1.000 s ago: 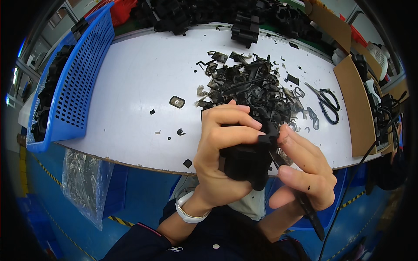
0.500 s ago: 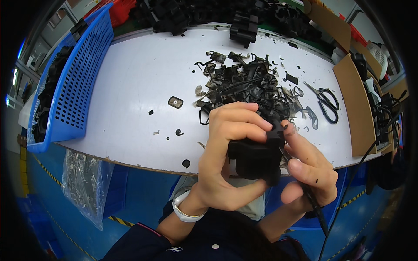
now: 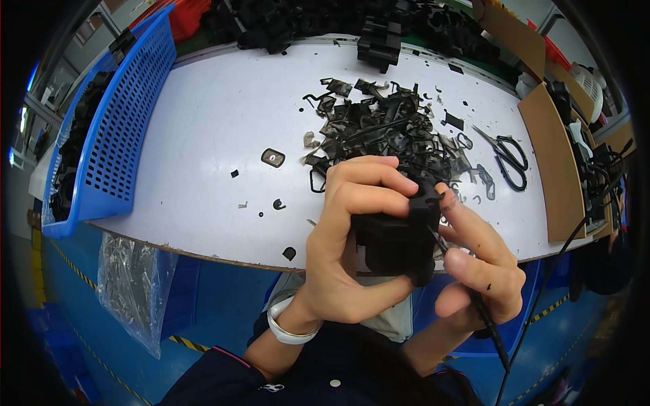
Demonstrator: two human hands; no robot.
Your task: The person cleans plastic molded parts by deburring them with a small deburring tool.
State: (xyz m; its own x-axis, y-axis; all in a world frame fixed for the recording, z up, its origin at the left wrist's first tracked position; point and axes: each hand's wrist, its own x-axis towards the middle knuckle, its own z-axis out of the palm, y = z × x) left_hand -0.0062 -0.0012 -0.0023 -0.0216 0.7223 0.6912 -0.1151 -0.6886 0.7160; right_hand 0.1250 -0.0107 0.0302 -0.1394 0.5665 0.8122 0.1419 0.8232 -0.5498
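Observation:
My left hand point(image 3: 342, 250) is wrapped round a bulky black plastic part point(image 3: 393, 243), fingers over its top and thumb under its lower edge. The part is held up over the table's near edge. In my right hand point(image 3: 484, 274) is a slim black pen-shaped tool point(image 3: 489, 325) with a metal tip and a cable at its rear end. That tip is close to the part's right side; whether it touches cannot be made out. My right forefinger reaches the part's upper right corner. Beyond my hands lies a heap of black plastic scraps point(image 3: 386, 125).
Scissors point(image 3: 508, 159) lie right of the heap. A blue basket point(image 3: 122, 128) of black parts stands left, an open cardboard box point(image 3: 555, 169) right. Another black part point(image 3: 379, 44) and several more line the back. The tool's black cable point(image 3: 542, 291) runs up along the right.
My left hand and the black part have shifted slightly left and up. The right hand keeps its hold on the pen-shaped tool, nearly unmoved.

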